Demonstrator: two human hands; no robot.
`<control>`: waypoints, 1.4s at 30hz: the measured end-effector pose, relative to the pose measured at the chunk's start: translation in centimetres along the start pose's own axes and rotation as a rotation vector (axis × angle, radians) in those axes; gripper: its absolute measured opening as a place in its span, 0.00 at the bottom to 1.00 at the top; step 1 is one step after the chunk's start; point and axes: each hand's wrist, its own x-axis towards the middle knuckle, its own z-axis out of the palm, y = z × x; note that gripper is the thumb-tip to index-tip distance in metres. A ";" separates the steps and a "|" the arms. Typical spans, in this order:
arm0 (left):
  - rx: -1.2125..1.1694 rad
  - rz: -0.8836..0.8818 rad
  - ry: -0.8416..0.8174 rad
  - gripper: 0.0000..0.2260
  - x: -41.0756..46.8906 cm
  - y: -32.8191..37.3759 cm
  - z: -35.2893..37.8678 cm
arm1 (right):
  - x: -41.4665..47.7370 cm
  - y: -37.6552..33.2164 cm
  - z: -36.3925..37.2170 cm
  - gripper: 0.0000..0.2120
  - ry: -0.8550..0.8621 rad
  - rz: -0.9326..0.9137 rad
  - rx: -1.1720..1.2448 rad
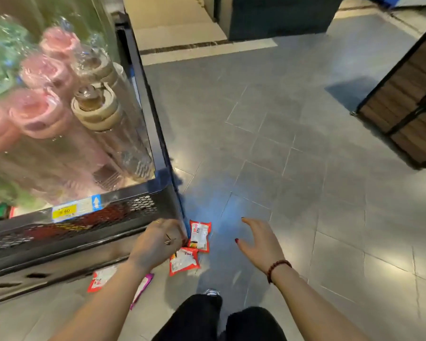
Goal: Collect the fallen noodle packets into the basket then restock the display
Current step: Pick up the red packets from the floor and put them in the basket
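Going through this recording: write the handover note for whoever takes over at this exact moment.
Left hand: fingertips at the near red packet, by the display corner; grip unclear.
Right hand: open, empty, above the floor.
On the floor: near red packet, far red packet, red-and-white packet and pink packet further left.
No basket in view.
Done: nothing visibly collected. Left: gather all four, restock.

One head-worn camera looked forward and steeply down, wide-angled, from close above and just in front of the corner post (156, 134) of the display shelf (123, 208). Shelving filled the frame left of that post; floor tiles (280, 156) spread right of it.
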 end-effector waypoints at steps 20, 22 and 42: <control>-0.367 -0.889 0.372 0.24 11.3 -0.6 17.0 | 29.7 7.0 7.3 0.28 -0.619 -0.292 -0.102; -0.417 -0.931 0.398 0.25 12.5 -2.4 20.8 | 31.2 9.5 11.3 0.29 -0.638 -0.248 -0.050; -0.677 -1.008 0.520 0.31 19.0 -25.0 55.2 | 37.9 29.0 49.9 0.47 -0.624 -0.037 0.086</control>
